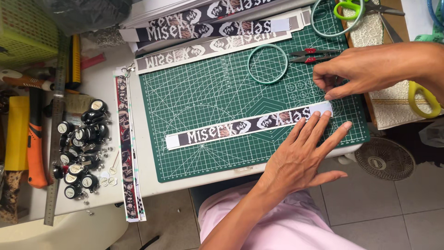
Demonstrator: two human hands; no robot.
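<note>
The left hand [303, 155], nearest, lies open and flat on the right end of the printed strip [245, 126] on the green cutting mat [208, 92], while the right hand [356, 71] pinches the strip's tip, with 1 teal ring [267, 64] and red snips [311, 55] just behind.

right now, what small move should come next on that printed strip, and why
Probably pinch the strip's end with the right hand, since the left hand already lies flat on the printed strip on the cutting mat, and the right fingertips sit at that end.
</note>
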